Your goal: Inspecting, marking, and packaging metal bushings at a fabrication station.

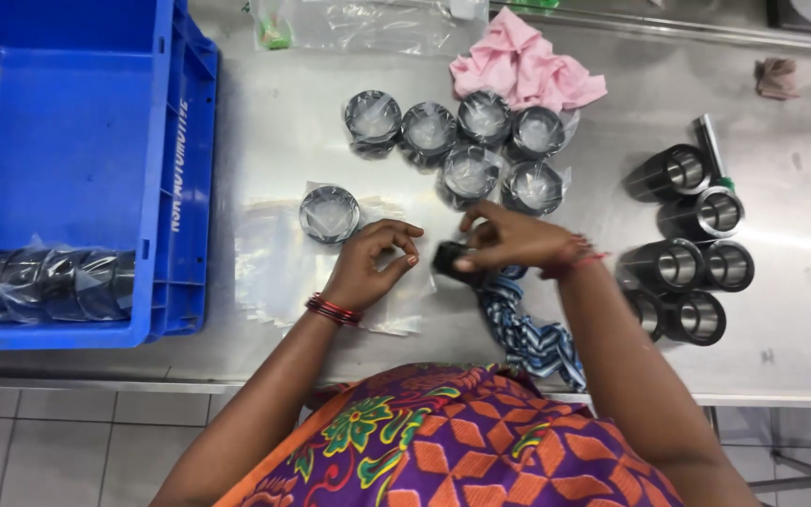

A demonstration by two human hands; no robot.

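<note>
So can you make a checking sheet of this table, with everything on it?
Surface: shiny steel table, some smudges.
Job's things: six bagged metal rings, one more ring on a stack of clear bags; six bare metal sleeves at right.
Clutter: pink cloth, striped cloth, blue crate holding bagged parts.
Hands: left hand pinches a bag; right hand grips a dark part.
Cables: nothing seen.
Surroundings: tiled floor.

Blue crate [180, 169], pink cloth [527, 66], blue striped cloth [527, 329].
</note>
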